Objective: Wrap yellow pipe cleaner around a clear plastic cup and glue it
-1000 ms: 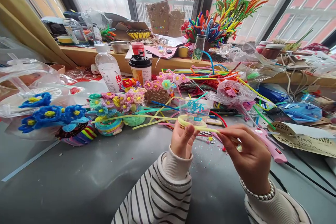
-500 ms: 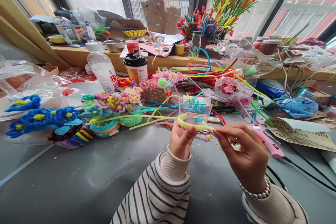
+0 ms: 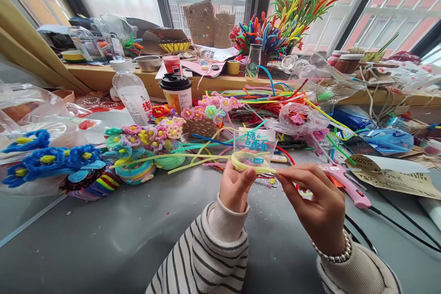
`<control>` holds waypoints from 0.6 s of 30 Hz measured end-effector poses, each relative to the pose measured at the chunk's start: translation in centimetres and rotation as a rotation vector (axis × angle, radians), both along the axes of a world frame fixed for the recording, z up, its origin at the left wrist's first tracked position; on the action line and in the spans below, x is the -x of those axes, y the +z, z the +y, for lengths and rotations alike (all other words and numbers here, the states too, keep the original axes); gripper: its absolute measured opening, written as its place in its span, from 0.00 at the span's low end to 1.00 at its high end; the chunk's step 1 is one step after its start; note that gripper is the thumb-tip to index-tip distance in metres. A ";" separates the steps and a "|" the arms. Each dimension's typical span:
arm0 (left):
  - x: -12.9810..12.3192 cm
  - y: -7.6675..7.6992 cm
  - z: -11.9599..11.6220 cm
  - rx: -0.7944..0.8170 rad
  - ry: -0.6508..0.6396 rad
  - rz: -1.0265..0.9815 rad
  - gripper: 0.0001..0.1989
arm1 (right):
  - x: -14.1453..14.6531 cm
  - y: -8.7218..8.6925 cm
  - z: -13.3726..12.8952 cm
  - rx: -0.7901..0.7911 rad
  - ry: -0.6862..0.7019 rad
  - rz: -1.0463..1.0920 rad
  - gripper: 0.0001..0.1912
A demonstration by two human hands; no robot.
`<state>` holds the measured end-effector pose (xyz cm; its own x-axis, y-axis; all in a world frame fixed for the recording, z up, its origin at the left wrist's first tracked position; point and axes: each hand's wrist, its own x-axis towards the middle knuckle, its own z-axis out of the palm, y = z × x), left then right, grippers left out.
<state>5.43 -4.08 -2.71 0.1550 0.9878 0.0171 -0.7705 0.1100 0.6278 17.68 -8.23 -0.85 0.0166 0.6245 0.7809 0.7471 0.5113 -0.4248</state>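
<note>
A clear plastic cup [image 3: 259,144] with blue lettering is held up over the grey table by my left hand [image 3: 237,186], fingers wrapped round its lower part and thumb in front. Yellow pipe cleaner [image 3: 246,163] circles the cup's lower part in a band. My right hand [image 3: 315,197], wearing a beaded bracelet, pinches the pipe cleaner just right of the cup. More pale yellow pipe cleaner lengths [image 3: 193,163] stretch out to the left behind my left hand. What lies under my left fingers is hidden.
A pink glue gun [image 3: 351,186] with a black cord lies at the right. Blue pipe-cleaner flowers [image 3: 48,158] and a striped pot [image 3: 94,183] stand at the left. Behind are a lidded coffee cup [image 3: 176,92], a plastic bottle [image 3: 131,92] and a heap of coloured pipe cleaners [image 3: 262,97].
The cup has turned slightly, its lettering shifted. My right hand has moved a little left, still pinching the yellow pipe cleaner close to the cup. The whole view has shifted slightly.
</note>
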 end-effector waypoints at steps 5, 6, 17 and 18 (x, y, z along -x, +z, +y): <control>0.0 -0.4 0.3 0.011 0.040 0.032 0.29 | -0.1 -0.1 0.0 -0.003 -0.027 -0.009 0.07; 0.0 -0.4 0.3 0.012 0.044 0.035 0.29 | -0.1 -0.1 0.0 -0.004 -0.030 -0.014 0.07; 0.3 0.2 -0.1 0.012 -0.053 0.044 0.21 | 0.1 0.1 0.0 0.015 0.055 0.008 0.09; 0.4 0.2 -0.1 0.020 -0.061 0.051 0.22 | 0.1 0.1 0.0 0.032 0.072 0.021 0.09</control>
<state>5.05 -4.22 -2.47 0.2154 0.9764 -0.0123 -0.7288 0.1692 0.6635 17.62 -8.26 -0.74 -0.0128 0.6494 0.7603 0.6997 0.5490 -0.4572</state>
